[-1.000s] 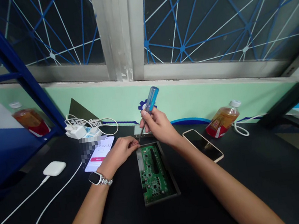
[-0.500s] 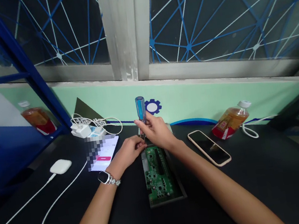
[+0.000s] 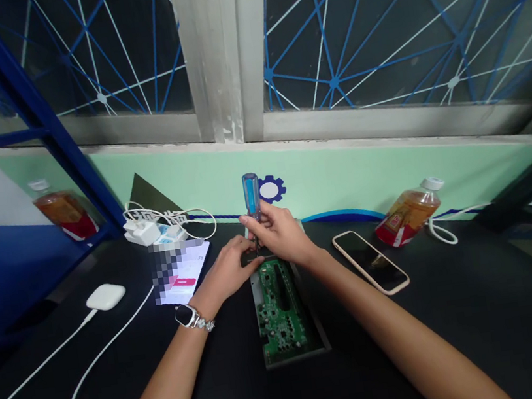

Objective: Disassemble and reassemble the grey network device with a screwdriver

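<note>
Screwdriver — one, in right hand — stands near one circuit board.

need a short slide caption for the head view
Right hand holds a blue-handled screwdriver upright by the far end of a green circuit board, left hand alongside.

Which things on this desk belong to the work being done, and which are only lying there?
Seem to belong to the work:
screwdriver, in the right hand
green circuit board, in its metal frame, below the hands

Seem only to lie there:
lit phone
dark phone
drink bottle, at right
white case with cable
</note>
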The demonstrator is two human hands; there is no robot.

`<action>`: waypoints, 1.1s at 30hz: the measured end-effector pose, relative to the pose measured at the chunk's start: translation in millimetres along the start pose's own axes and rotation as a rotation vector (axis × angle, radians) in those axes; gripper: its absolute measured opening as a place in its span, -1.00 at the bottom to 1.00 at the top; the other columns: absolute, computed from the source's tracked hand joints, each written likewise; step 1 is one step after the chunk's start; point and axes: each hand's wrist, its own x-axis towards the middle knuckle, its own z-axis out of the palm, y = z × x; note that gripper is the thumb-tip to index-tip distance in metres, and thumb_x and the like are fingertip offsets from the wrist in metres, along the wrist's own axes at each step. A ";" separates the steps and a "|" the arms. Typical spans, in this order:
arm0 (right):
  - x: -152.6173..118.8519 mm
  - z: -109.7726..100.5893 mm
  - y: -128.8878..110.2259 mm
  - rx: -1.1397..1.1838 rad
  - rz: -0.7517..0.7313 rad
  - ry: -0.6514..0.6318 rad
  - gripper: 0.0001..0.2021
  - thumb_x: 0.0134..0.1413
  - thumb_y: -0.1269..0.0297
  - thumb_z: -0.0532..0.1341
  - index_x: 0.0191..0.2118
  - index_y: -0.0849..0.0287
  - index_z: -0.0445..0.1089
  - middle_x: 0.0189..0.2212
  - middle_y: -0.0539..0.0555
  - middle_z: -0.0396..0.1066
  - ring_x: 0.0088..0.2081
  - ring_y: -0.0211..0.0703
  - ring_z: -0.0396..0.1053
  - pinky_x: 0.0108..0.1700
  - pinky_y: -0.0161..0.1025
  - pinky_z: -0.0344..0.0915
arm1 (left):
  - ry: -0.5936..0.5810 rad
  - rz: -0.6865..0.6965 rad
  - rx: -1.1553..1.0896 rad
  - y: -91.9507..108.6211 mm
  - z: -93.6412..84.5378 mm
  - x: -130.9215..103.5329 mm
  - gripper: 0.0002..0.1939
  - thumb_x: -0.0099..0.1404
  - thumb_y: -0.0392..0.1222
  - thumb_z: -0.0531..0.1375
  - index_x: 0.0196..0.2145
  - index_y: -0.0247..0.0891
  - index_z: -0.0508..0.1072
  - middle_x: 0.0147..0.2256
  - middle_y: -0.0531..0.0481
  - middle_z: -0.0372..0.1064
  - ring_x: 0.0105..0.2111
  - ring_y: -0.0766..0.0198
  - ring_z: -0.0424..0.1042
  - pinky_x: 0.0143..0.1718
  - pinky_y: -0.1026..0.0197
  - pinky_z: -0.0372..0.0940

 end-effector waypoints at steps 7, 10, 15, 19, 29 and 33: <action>2.7 -0.7 9.7 0.164 0.064 -0.002 -0.75 0.10 0.02 0.27 -0.27 0.10 0.38 -0.50 0.02 0.40 -0.53 -0.23 0.32 -0.52 -0.23 0.26 | 0.176 -0.059 -0.196 7.8 12.2 2.0 -0.78 0.31 -0.12 0.21 -0.16 -0.29 0.48 -0.29 -0.07 0.52 -0.31 0.18 0.47 -0.23 0.20 0.31; 3.0 -7.9 8.7 0.160 0.128 -0.067 -0.73 0.06 0.07 0.31 -0.22 0.12 0.38 -0.46 0.02 0.43 -0.54 -0.24 0.36 -0.53 -0.25 0.28 | 0.139 -0.068 -0.291 4.6 13.2 1.9 -0.80 0.31 -0.12 0.20 -0.23 -0.31 0.53 -0.28 -0.08 0.55 -0.27 0.14 0.50 -0.23 0.21 0.33; 2.4 -27.3 1.2 0.164 0.245 -0.309 -0.66 0.06 0.15 0.30 -0.06 0.17 0.40 -0.23 0.11 0.49 -0.43 -0.24 0.45 -0.52 -0.32 0.29 | 0.048 -0.055 -0.341 -0.5 9.4 3.0 -0.75 0.37 -0.12 0.13 -0.22 -0.31 0.56 -0.24 -0.09 0.56 -0.21 0.11 0.51 -0.16 0.17 0.34; 1.6 -33.0 1.2 0.168 0.288 -0.379 -0.70 0.13 0.20 0.23 -0.05 0.21 0.44 -0.33 0.10 0.52 -0.40 -0.23 0.46 -0.49 -0.34 0.28 | 0.008 -0.015 -0.322 0.9 7.5 4.0 -0.76 0.38 -0.16 0.10 -0.20 -0.31 0.54 -0.22 -0.09 0.55 -0.17 0.11 0.50 -0.11 0.16 0.34; 2.2 -21.3 17.2 0.094 0.134 -0.196 -0.78 0.03 0.14 0.32 -0.37 0.22 0.46 -0.52 0.02 0.47 -0.53 -0.28 0.40 -0.39 -0.28 0.35 | 0.190 -0.028 -0.182 7.8 13.4 1.7 -0.76 0.24 -0.15 0.28 -0.14 -0.27 0.46 -0.30 -0.02 0.51 -0.31 0.24 0.47 -0.23 0.22 0.34; 1.8 -15.8 21.7 -0.022 0.136 -0.080 -0.75 -0.01 0.11 0.34 -0.44 0.19 0.38 -0.57 0.00 0.44 -0.60 -0.32 0.31 -0.53 -0.33 0.23 | 0.222 -0.039 -0.172 4.0 15.0 1.4 -0.81 0.22 -0.13 0.30 -0.26 -0.28 0.46 -0.38 0.01 0.47 -0.38 0.27 0.43 -0.32 0.25 0.31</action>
